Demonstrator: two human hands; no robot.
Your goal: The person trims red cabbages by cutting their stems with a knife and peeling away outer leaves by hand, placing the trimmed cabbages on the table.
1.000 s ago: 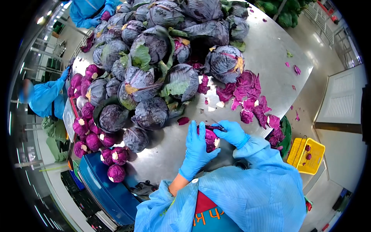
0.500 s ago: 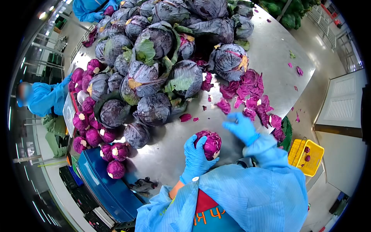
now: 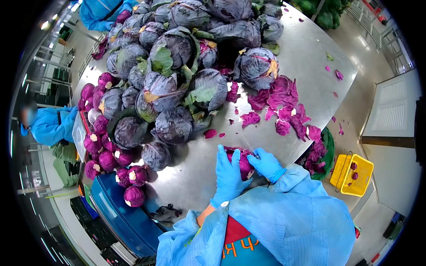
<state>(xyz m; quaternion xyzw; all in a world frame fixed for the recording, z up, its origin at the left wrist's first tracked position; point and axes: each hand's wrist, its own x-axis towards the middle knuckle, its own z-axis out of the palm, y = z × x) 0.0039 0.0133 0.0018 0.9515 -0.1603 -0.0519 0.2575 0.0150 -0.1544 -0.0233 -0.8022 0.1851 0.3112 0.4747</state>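
A peeled red cabbage (image 3: 242, 163) is gripped by my left hand (image 3: 228, 177) near the table's front edge, the gloved fingers wrapped around its left side. My right hand (image 3: 269, 166), also in a blue glove, is at the cabbage's right side with fingers pinched together. Something thin and dark shows at those fingertips, too small to name. Beyond both hands lie torn purple leaves (image 3: 284, 93) on the metal table (image 3: 195, 166). Large untrimmed red cabbages (image 3: 174, 125) with dark outer leaves are heaped farther back.
Peeled cabbages (image 3: 134, 196) cluster at the left, by a blue bin (image 3: 120, 217). A green-rimmed container (image 3: 328, 153) with leaves stands off the right edge, near a yellow basket (image 3: 361, 177). Co-workers in blue (image 3: 53, 126) are at the left and the far end. A grey cloth-like item (image 3: 166, 213) lies in front.
My right hand has come down and left from above the leaves to the cabbage, its fingers now drawn together. My left hand keeps its hold, its fingers reaching higher up the cabbage.
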